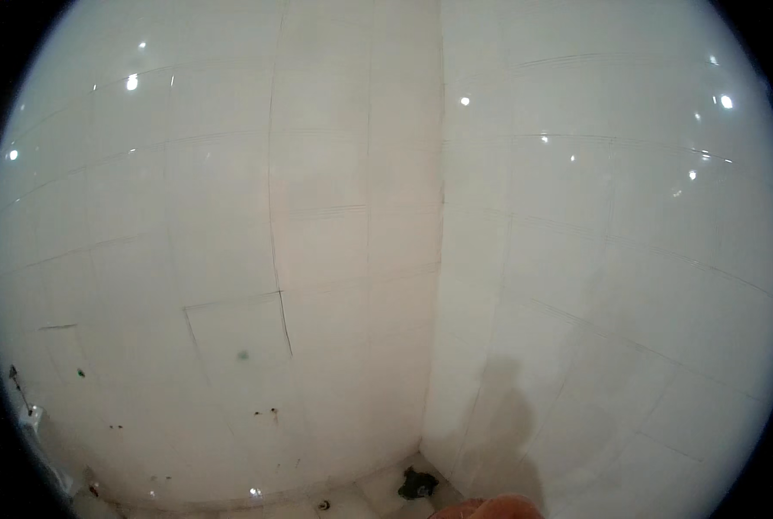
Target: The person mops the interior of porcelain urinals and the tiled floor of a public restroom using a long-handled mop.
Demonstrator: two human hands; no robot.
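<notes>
At the bottom edge, right of centre, a rounded patch of bare skin point(500, 507) shows, cut off by the frame. It may be part of my right hand; its fingers and anything in them are hidden. My left hand is out of view. Before me two glossy, pale tiled walls point(354, 233) meet in an upright corner. Just left of the skin, a dark, ragged-edged patch or opening point(417, 483) lies on the floor below the corner. A small round fitting or hole point(324, 505) is farther left on the floor.
Small dark holes or marks point(265, 412) dot the lower left wall. A white fixture, perhaps a basin point(32, 418), stands at the far left edge, with a thin dark piece point(20, 389) above it. A person-shaped shadow point(503, 422) falls on the right wall.
</notes>
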